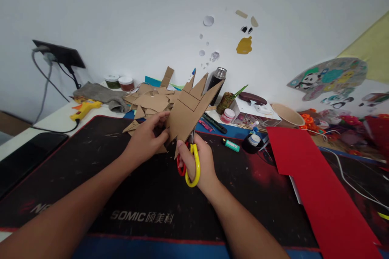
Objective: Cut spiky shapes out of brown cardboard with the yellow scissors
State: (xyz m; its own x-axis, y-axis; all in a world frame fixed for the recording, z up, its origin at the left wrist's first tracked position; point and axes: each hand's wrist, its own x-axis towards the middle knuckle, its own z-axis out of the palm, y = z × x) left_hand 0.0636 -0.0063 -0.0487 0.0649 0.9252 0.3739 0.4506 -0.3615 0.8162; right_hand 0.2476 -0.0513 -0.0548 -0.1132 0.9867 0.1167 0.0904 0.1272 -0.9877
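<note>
Between my hands stands a brown piece of cardboard (pixel 187 113), tilted up, with pointed tips along its top and dark drawn lines across it. My left hand (pixel 150 135) grips its left edge between thumb and fingers. My right hand (pixel 200 160) is wrapped around scissors (pixel 197 168) with one yellow and one red handle loop. Their blades are mostly hidden by the cardboard's lower edge and my fingers. A heap of cardboard scraps (pixel 152 101) lies just behind my left hand.
A yellow glue gun (pixel 86 109) and a grey cloth (pixel 103 95) lie at the left. A green lighter (pixel 231 145) and a dark jar (pixel 253 143) sit right of my hands. Red sheet material (pixel 316 182) covers the mat's right side. A black thermos (pixel 217 81) stands behind.
</note>
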